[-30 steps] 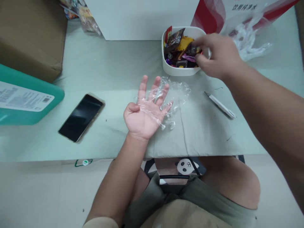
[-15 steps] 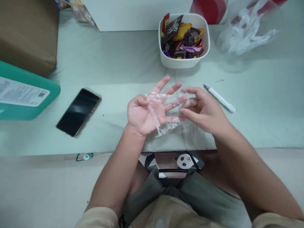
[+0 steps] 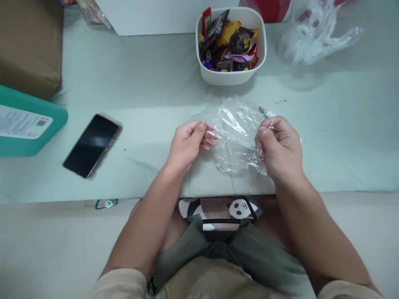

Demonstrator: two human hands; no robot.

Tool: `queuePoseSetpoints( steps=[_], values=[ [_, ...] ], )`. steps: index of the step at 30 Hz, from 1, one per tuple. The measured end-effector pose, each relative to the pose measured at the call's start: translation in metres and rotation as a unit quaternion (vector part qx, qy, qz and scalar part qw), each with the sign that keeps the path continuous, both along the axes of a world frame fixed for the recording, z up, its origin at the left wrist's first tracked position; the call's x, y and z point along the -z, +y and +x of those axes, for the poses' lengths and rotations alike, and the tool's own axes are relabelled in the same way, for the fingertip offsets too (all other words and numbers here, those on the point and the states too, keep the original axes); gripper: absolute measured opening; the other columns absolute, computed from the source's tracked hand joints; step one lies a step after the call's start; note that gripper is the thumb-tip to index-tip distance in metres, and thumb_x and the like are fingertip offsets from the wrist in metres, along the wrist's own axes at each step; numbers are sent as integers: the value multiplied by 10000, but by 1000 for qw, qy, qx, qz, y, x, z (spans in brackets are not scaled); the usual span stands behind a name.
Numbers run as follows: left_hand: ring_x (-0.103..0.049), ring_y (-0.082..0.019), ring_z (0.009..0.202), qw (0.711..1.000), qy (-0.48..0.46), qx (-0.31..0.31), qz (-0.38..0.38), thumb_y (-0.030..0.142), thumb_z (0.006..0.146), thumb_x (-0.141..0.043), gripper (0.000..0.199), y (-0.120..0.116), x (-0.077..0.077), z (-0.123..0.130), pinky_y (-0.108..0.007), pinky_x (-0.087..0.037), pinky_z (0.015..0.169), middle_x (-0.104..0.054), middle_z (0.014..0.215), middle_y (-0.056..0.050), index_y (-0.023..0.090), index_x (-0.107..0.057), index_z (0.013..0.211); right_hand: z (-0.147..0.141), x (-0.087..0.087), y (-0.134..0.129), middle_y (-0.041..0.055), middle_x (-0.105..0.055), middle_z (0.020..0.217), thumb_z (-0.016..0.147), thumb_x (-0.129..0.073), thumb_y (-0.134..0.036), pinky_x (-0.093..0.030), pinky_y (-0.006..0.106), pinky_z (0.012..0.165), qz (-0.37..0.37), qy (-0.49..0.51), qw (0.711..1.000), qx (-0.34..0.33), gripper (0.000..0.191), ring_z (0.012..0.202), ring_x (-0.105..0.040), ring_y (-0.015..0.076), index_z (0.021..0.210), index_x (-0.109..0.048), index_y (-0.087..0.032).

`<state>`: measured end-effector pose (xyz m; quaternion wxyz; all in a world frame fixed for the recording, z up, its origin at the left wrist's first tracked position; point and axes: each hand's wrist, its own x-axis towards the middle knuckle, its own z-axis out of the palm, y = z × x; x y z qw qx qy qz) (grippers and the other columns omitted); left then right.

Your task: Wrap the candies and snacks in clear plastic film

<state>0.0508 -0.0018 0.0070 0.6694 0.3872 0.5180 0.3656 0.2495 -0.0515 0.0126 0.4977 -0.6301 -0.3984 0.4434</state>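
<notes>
A clear, crinkled plastic film (image 3: pixel 238 133) is spread between my two hands, above the table's front part. My left hand (image 3: pixel 193 141) pinches its left edge between thumb and fingers. On the other side my right hand (image 3: pixel 279 145) is closed round the film's right edge. Partly hidden behind my right hand is a white pen-like tool (image 3: pixel 264 112), with only its dark tip and a bit of its body showing. Beyond the film stands a white tub (image 3: pixel 233 78) full of wrapped sweets (image 3: pixel 229 41).
On the left lie a black phone (image 3: pixel 92 145), a green container with a label (image 3: pixel 50 118) and a cardboard box (image 3: pixel 31 45). Crumpled clear plastic (image 3: pixel 314 37) is at the back right. A white box (image 3: pixel 156 16) stands at the back.
My left hand has come out of the film and now pinches its edge. My right hand has closed on the other side and moved right, and the film is spread wider between them.
</notes>
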Motion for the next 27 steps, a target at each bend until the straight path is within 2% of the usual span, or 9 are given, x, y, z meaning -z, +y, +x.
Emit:
queuePoseSetpoints(
  steps=[5,9,11,13,16,17,19,22,27],
  values=[
    [-450,-77,442,997,23,-53,50,637,848,-721,436,7,2,-5,-246,-348,430,-505,519,41,225,-646,728,11,7,-3,-58,-430,559,890,-705,-400,-208,225,355,-21,21,1000,-5,239,411,-334,69,837,-513,-269],
    [-588,-140,577,997,-27,-69,34,702,859,-660,473,13,3,-13,-272,-432,493,-515,541,12,245,-619,740,9,9,-2,-61,-419,579,885,-713,-439,-212,212,361,-24,41,999,-6,293,423,-354,61,838,-481,-266],
    [-677,-183,742,992,-102,-72,-12,772,861,-580,532,12,1,-12,-297,-530,595,-619,651,-27,249,-652,805,5,6,-1,-67,-409,590,871,-720,-429,-210,211,356,-38,67,997,9,308,418,-357,58,841,-460,-266],
    [-719,-220,935,980,-179,-58,-64,837,843,-510,642,5,0,-8,-325,-599,754,-723,866,-78,228,-697,920,1,2,1,-73,-415,602,851,-725,-422,-201,219,344,-54,99,993,35,320,399,-333,56,853,-444,-270],
    [-724,-255,1096,969,-221,19,-109,833,800,-591,709,-6,-1,1,-349,-606,911,-751,1128,-133,182,-715,1052,-3,0,4,-73,-444,629,834,-722,-478,-199,233,333,-53,124,989,52,359,385,-302,58,873,-426,-279],
    [-741,-243,1050,971,-208,41,-110,794,785,-659,670,-9,0,3,-333,-612,877,-759,1111,-128,181,-714,1050,-3,0,4,-70,-455,638,833,-721,-502,-211,234,338,-50,125,990,48,376,390,-317,61,875,-419,-280],
    [-752,-179,823,982,-154,58,-91,693,760,-772,557,-10,1,5,-264,-594,698,-771,942,-79,191,-712,992,-3,2,5,-63,-482,653,831,-722,-530,-244,235,359,-50,122,991,36,399,404,-365,68,871,-414,-278],
    [-630,-100,524,997,-53,46,-14,608,745,-832,444,-4,2,0,-209,-467,475,-691,662,2,201,-697,861,0,5,4,-54,-532,661,797,-755,-556,-289,237,386,-51,129,990,22,419,419,-432,77,860,-450,-276],
    [-553,-94,427,993,32,95,63,501,803,-816,299,2,-1,-17,-226,-422,424,-630,547,20,212,-760,851,4,8,2,-45,-590,594,743,-788,-603,-355,257,399,-92,151,983,-43,453,402,-499,112,1007,-612,-281]
  ],
)
